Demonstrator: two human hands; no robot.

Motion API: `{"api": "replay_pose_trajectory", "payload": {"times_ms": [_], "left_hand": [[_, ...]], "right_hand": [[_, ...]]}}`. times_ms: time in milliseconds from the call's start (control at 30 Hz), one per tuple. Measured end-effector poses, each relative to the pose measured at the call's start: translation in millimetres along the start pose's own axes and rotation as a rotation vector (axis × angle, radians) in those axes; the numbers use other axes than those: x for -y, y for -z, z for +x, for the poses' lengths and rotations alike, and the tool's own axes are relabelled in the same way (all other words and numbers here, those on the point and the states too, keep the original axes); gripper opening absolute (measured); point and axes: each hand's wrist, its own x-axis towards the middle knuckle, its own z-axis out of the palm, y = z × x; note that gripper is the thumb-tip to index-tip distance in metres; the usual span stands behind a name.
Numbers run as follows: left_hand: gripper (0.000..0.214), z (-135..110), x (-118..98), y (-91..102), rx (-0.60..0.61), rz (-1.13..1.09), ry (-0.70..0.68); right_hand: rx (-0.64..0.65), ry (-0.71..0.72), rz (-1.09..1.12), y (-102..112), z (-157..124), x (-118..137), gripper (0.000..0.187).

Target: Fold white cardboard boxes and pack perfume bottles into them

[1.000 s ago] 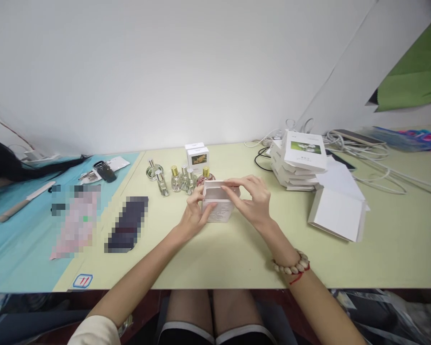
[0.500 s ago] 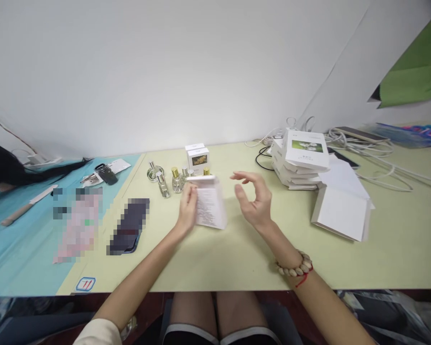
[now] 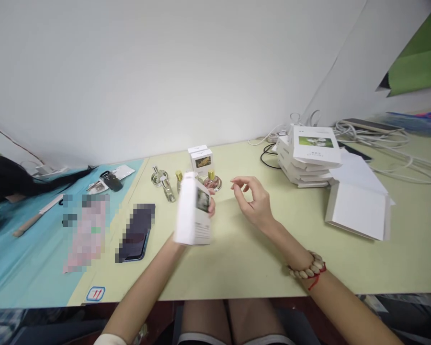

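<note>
My left hand (image 3: 211,203) grips a white printed carton (image 3: 187,213), held upright above the table. Its fingers show at the carton's right edge; the thumb is hidden. A dark picture on the carton's side faces right. To the right of it, my right hand (image 3: 253,201) hovers with fingers curled and the thumb brought in to the fingertips, nothing visible between them. Behind the carton stand small glass bottles, among them a silver-capped one (image 3: 168,190) and a gold-capped one (image 3: 211,181). Two small white boxes (image 3: 202,162) stand near the wall.
A stack of white boxes (image 3: 311,155) stands at right beside an unfolded white carton (image 3: 359,213) and tangled cables (image 3: 384,139). At left are a phone (image 3: 136,235), a knife (image 3: 39,214), a dark jar (image 3: 111,181) and a person's dark hair (image 3: 17,177).
My left hand has turned the carton, so a pictured side now shows instead of the text panel. My right hand's thumb and fingertips have come together. The view has shifted slightly.
</note>
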Motion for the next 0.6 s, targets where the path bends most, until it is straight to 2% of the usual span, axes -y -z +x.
{"api": "replay_pose_trajectory", "payload": {"times_ms": [67,100,200,267,433,533,600], "left_hand": [[0.046,-7.5,13.5,-9.7,-0.219,0.234,-0.169],[0.038,-11.9,20.3,-14.5,-0.222,0.364,-0.275],[0.03,-22.3,37.0,-24.0,-0.025,0.631,-0.577],[0.031,-24.5,42.9,-24.7,0.037,0.707,-0.708],[0.032,-21.3,38.8,-15.2,0.055,0.869,-0.918],[0.028,-21.3,31.4,-11.0,0.054,0.937,-0.991],[0.027,-21.6,28.5,-10.8,0.04,0.94,-1.04]], "right_hand": [[0.018,-0.039,-0.045,-1.3,0.2,-8.1,0.018],[0.022,-0.066,-0.064,-1.8,0.5,-12.7,0.019],[0.045,-0.12,-0.103,-3.7,0.4,-26.1,0.021],[0.081,-0.115,-0.104,-6.3,-1.3,-33.0,0.022],[0.147,-0.017,-0.027,-18.6,4.3,-41.1,0.02],[0.206,0.087,-0.028,-30.5,34.0,-34.2,0.015],[0.361,0.182,-0.044,-42.1,64.5,-21.0,0.017]]}}
